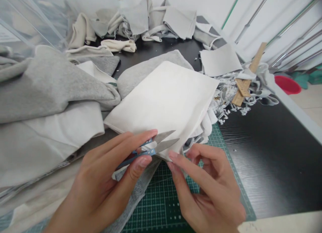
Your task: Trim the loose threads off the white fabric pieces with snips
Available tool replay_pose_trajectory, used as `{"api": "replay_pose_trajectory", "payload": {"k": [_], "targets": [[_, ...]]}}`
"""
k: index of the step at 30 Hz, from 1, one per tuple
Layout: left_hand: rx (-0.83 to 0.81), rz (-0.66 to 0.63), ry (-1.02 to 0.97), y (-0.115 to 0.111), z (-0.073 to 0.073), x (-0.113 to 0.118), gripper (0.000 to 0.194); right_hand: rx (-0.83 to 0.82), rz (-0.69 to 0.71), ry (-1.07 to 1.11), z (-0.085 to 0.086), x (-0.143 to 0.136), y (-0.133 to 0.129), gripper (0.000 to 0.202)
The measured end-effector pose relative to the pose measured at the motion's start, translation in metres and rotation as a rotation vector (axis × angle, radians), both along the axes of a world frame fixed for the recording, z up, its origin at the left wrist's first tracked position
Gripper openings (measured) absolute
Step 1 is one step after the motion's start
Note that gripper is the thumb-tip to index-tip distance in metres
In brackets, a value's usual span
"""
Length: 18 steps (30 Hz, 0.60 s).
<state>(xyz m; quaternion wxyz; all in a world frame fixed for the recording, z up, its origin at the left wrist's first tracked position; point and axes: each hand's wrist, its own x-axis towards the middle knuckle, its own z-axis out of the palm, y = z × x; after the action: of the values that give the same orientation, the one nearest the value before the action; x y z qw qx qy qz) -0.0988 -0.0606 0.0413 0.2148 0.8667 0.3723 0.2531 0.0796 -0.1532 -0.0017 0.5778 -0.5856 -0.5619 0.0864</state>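
My left hand (pixel 105 182) grips blue-handled thread snips (pixel 153 147), their two metal blades apart and pointing right at the near edge of a white folded fabric piece (pixel 166 99). My right hand (pixel 206 189) pinches that same near edge of the white fabric just right of the blades, fingertips close to the snips. The fabric rests on grey sweatshirt cloth (pixel 50 89) over a green cutting mat (pixel 161 202).
Heaps of grey and cream fabric pieces (pixel 141 21) cover the back and left of the black table (pixel 271 152). A wooden ruler (pixel 248 75) lies among fabric scraps (pixel 226 95) at the right. A red bowl (pixel 287 84) sits on the floor beyond the table edge.
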Motion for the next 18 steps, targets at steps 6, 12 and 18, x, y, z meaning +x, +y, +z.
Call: {"api": "replay_pose_trajectory", "payload": {"k": [6,12,18], "targets": [[0.024,0.032,-0.010,-0.002,-0.001,0.009,0.045,-0.077,0.170,-0.359,0.006,0.032,0.010,0.033],[0.055,0.066,-0.043,-0.003,-0.005,0.007,0.046,-0.029,0.309,-0.433,0.013,0.050,0.021,0.018],[0.058,-0.007,-0.023,-0.003,-0.015,-0.006,0.040,-0.056,0.350,-0.202,0.017,0.058,0.027,0.018]]}}
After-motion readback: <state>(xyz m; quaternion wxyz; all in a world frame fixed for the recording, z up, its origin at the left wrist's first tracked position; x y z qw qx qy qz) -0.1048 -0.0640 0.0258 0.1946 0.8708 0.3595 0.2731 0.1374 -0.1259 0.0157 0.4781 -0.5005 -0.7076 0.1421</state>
